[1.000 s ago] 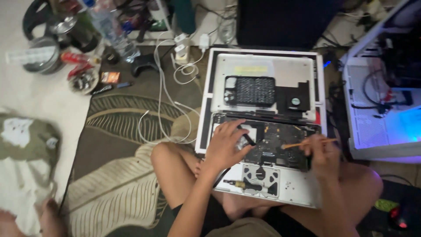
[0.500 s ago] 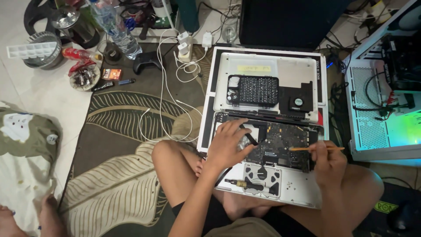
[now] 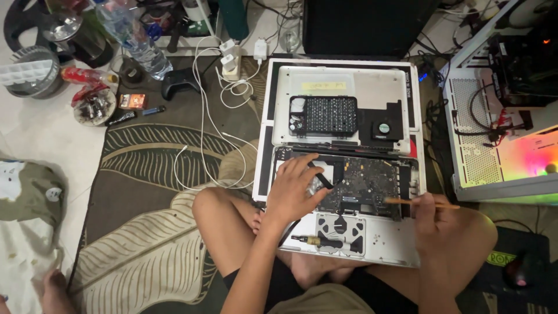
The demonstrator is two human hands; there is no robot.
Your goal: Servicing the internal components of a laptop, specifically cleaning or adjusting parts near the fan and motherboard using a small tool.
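While the opened laptop (image 3: 343,232) lay bottom-up across the person's crossed legs, its exposed circuit board (image 3: 363,186) sat in the upper half of the shell, running lengthwise left to right just below the hinge edge. The left hand (image 3: 293,189) rested flat on the board's left end, fingers spread and slightly curled, pressing down rather than gripping; a thin black strip (image 3: 321,175), a cable or a tool, I could not tell which, showed between its fingers and slanted toward the board. The right hand (image 3: 433,215) sat just off the laptop's right edge, fingers closed around a slim wooden-handled tool (image 3: 421,203). That tool lay almost level, its long axis pointing left, with its tip over the board's right end, so the board lay to the left of the right hand's fingers and directly under the left hand's. The right hand was the one holding a tool at the board; the left was nearer to the board's middle.

Below the board, a gold-tipped screwdriver (image 3: 305,239) lay on the pale lower panel, beside the trackpad frame (image 3: 341,232), touching neither hand. Above the laptop, a removed white cover (image 3: 343,87) held a black tray of screwdriver bits (image 3: 324,116) and a small black fan (image 3: 383,128). Farther out, white chargers and cables (image 3: 229,64) trailed over the leaf-patterned rug (image 3: 145,174), and a white computer case (image 3: 500,134) with coloured lights stood at the right.
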